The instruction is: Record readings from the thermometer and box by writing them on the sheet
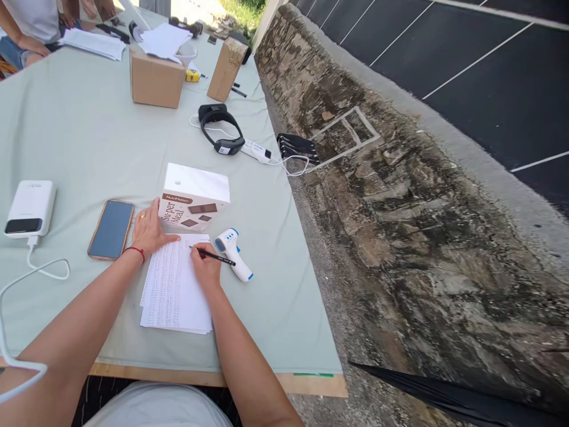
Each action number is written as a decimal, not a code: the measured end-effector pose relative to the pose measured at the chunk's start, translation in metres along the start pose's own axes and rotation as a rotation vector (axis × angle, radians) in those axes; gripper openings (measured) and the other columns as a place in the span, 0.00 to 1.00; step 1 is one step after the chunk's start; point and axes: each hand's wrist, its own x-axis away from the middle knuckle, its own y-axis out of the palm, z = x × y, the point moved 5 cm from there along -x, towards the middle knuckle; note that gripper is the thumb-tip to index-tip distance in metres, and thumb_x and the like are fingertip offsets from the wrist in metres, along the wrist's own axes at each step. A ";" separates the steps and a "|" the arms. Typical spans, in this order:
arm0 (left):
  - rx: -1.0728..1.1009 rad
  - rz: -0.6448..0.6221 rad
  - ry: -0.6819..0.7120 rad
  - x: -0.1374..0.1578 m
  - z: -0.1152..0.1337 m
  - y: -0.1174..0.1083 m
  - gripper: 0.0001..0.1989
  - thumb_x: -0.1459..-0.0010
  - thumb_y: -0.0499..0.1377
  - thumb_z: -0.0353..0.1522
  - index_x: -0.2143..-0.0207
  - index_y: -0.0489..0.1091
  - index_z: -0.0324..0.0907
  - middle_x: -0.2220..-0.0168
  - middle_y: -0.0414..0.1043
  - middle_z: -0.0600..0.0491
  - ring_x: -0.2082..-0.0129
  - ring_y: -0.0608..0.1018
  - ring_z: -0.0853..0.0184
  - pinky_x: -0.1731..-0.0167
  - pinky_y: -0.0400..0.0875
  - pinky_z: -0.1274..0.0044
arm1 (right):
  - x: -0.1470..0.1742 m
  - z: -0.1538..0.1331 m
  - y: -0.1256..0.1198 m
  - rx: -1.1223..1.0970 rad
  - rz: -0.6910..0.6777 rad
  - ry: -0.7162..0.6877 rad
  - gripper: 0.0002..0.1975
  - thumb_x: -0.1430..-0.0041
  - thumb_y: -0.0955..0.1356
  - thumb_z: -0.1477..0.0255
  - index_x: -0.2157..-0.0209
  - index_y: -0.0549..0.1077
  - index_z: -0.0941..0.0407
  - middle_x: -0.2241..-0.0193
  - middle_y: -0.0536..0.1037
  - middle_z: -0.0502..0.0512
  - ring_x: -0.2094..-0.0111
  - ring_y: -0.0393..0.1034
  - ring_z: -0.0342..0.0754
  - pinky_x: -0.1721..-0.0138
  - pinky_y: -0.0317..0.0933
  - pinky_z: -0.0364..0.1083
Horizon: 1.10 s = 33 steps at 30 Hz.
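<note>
My right hand (207, 267) is closed around a black pen (217, 256), its tip near the top of a stack of paper sheets (175, 296) covered in columns of small writing. My left hand (149, 231) lies spread at the top left of the sheets, thumb on the paper and fingers beside a white and brown snack box (195, 196). Whether those fingers touch the box I cannot tell. A white and blue infrared thermometer (234, 255) lies just right of my right hand. Left of my left hand is a smartphone (111, 230) with a dark screen.
A white power bank (30, 207) with a cable lies at far left. Beyond the snack box are a black headband device (222, 130), cardboard boxes (155, 80) and papers. Other people's hands (33, 44) show at the back left. A stone wall (377, 207) runs along the table's right.
</note>
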 end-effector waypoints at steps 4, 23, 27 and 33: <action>-0.001 0.000 0.001 0.000 -0.001 0.001 0.58 0.61 0.75 0.43 0.33 0.49 0.42 0.36 0.63 0.39 0.32 0.60 0.45 0.34 0.53 0.57 | 0.000 0.000 0.001 -0.003 -0.015 0.014 0.10 0.53 0.66 0.62 0.73 0.73 0.54 0.75 0.76 0.50 0.71 0.68 0.48 0.65 0.64 0.48; -0.012 0.002 0.013 -0.001 -0.001 0.001 0.56 0.61 0.75 0.44 0.34 0.51 0.42 0.37 0.64 0.39 0.33 0.61 0.45 0.34 0.54 0.57 | 0.001 -0.001 -0.001 -0.016 0.035 0.017 0.09 0.53 0.66 0.64 0.74 0.72 0.54 0.76 0.74 0.50 0.71 0.67 0.47 0.65 0.65 0.48; -0.010 0.006 0.026 -0.001 -0.001 0.000 0.56 0.60 0.75 0.44 0.34 0.50 0.42 0.38 0.64 0.40 0.33 0.61 0.46 0.34 0.53 0.56 | 0.001 -0.003 -0.001 0.022 0.051 -0.003 0.09 0.53 0.65 0.63 0.74 0.72 0.54 0.77 0.74 0.50 0.72 0.67 0.47 0.66 0.64 0.48; -0.014 0.007 0.018 -0.001 -0.001 0.001 0.56 0.61 0.75 0.44 0.34 0.51 0.42 0.37 0.64 0.40 0.33 0.61 0.46 0.34 0.53 0.57 | 0.001 -0.004 -0.001 0.033 0.025 -0.004 0.09 0.53 0.65 0.63 0.74 0.71 0.54 0.76 0.74 0.50 0.72 0.67 0.47 0.66 0.63 0.48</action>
